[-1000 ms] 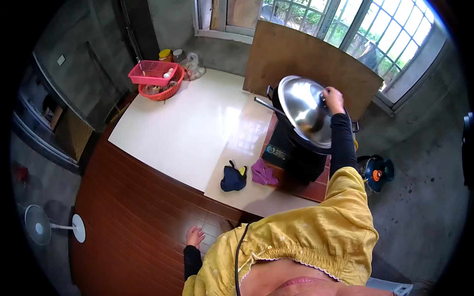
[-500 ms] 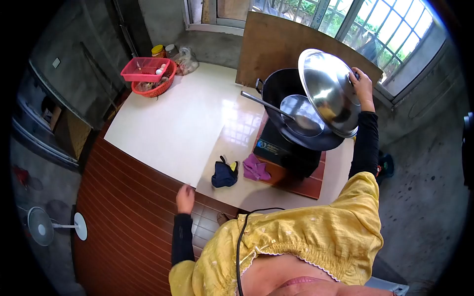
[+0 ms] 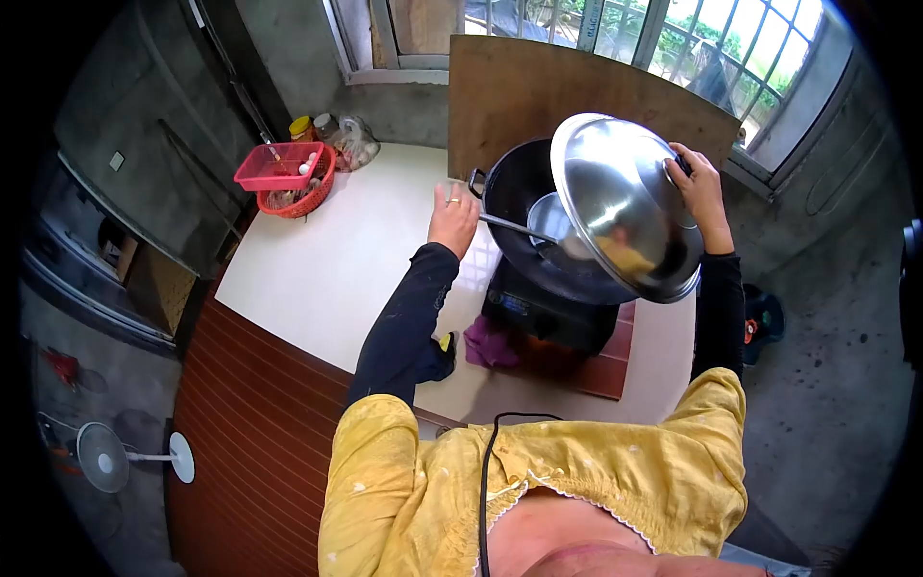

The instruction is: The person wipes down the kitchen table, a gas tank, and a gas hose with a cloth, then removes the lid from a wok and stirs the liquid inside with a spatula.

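Note:
My right hand (image 3: 702,192) grips the knob of a shiny domed metal lid (image 3: 625,192), which is tilted over the right side of a black wok (image 3: 514,183). My left hand (image 3: 454,221), with a ring on one finger, is closed over the handle end of a long metal spatula (image 3: 519,228). The spatula's blade rests inside the wok, partly behind the lid. A shallow pool of liquid (image 3: 548,216) appears to lie in the wok's bottom. The wok stands on a black stove (image 3: 548,322).
A purple cloth (image 3: 488,344) and a dark cloth (image 3: 440,358) lie before the stove. A red basket (image 3: 303,200) with a pink tray (image 3: 277,168) stands at the table's far left. A wooden board (image 3: 538,87) rises behind the wok; a fan (image 3: 104,457) stands lower left.
My left hand has moved up from the table's front edge to the spatula handle. The lid has shifted slightly left and down relative to the wok, still in my right hand. The view has shifted.

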Available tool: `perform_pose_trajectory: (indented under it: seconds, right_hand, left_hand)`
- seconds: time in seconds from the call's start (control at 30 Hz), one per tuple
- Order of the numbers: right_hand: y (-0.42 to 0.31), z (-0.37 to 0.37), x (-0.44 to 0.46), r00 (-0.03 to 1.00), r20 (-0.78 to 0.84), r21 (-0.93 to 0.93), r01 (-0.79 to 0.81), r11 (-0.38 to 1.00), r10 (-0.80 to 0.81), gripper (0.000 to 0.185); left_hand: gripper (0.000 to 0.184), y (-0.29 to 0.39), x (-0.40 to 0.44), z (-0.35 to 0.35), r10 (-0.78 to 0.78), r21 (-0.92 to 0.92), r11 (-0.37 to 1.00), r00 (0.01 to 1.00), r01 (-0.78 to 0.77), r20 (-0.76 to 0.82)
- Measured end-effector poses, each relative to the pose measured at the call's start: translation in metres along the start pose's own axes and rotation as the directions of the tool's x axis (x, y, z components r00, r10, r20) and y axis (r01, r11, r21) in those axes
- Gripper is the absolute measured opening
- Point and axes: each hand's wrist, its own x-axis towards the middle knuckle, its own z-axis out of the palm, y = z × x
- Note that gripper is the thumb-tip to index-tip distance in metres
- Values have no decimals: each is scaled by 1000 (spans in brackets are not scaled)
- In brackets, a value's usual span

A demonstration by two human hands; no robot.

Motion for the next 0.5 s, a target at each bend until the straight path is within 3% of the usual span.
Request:
perform_pose_trajectory:
  seconds: [0.07, 0.1, 0.13, 0.2, 0.27, 0.33, 0.4, 0.47, 0.5]
  right_hand:
    - [4, -3, -4, 1000, -15, 16, 12, 1000, -11, 31]
    - [7, -3, -5, 1000, -11, 20, 8, 1000, -7, 30]
    - [10, -4, -7, 1000, -10, 25, 2, 1000, -2, 30]
    - [21, -4, -10, 1000, -20, 26, -10, 1000, 10, 30]
    - [29, -5, -10, 999, -29, 24, -19, 1000, 19, 30]
    - [37, -7, -10, 997, -71, 10, -18, 1000, 19, 30]
    - [41, -12, -9, 997, -82, 0, -14, 1000, 14, 29]
    - [41, -15, -7, 990, -130, -10, -61, 998, 59, 29]
    - [43, -15, -7, 986, -155, -4, -64, 998, 62, 30]
  left_hand:
    - [14, 6, 3, 6, -61, -3, 998, 940, 65, 335]
    - [11, 3, 0, 10, -1, -71, 997, 983, 15, 185]
    - [11, 3, -2, 13, 5, -68, 998, 982, 8, 187]
    - [14, 3, -4, 6, 102, -344, 939, 953, 2, 286]
    - [23, -4, -11, -18, 104, -432, 902, 969, 3, 225]
    - [33, -15, -12, -54, 191, -506, 854, 834, 119, 518]
    - [40, -29, -25, -52, 204, -659, 704, 813, 265, 545]
    - [42, -34, -37, -65, 234, -689, 329, 651, 646, 722]
    - [41, -32, -43, -79, 249, -559, 140, 517, 817, 819]
